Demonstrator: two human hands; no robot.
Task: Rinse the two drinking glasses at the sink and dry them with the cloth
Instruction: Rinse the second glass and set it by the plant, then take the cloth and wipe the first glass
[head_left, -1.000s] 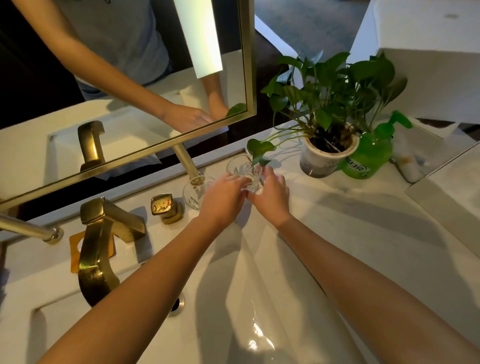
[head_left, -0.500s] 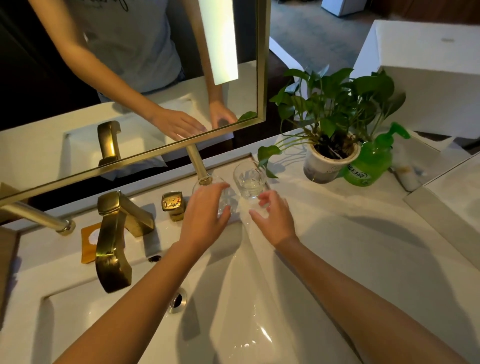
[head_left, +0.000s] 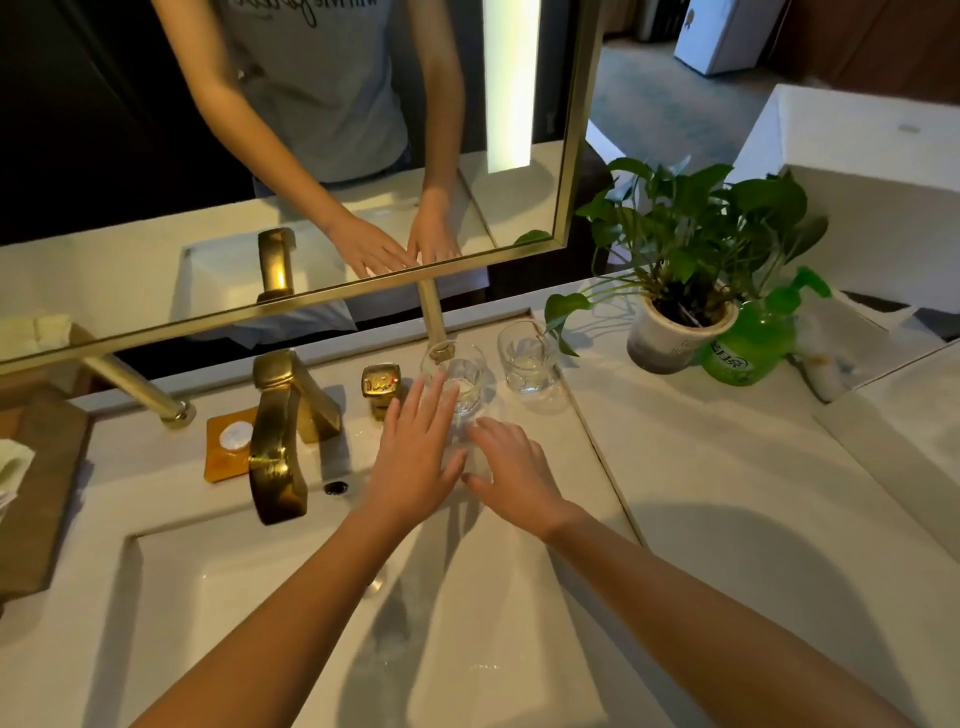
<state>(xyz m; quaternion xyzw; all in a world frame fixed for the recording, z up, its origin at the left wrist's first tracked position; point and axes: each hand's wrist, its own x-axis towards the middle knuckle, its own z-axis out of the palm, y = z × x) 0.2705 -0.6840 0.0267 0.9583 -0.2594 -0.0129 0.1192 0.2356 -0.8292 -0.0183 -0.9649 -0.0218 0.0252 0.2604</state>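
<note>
White stone counter (head_left: 727, 493) behind the sink basin (head_left: 234, 597) carries two short, clear drinking glasses, both upright with thick bases: the left glass (head_left: 460, 376) stands just right of the gold knob (head_left: 382, 384), and the right glass (head_left: 524, 358) stands near it, under a trailing leaf of the potted plant (head_left: 680, 270). The left hand (head_left: 415, 462) reaches out with straight fingers whose tips overlap the left glass, though I cannot tell whether they touch it, and it holds nothing. The right hand (head_left: 511, 467) hovers just beside it, fingers spread and empty, with the gold faucet (head_left: 275, 441) to the left and a green pump bottle (head_left: 748, 345) beside the plant.
</note>
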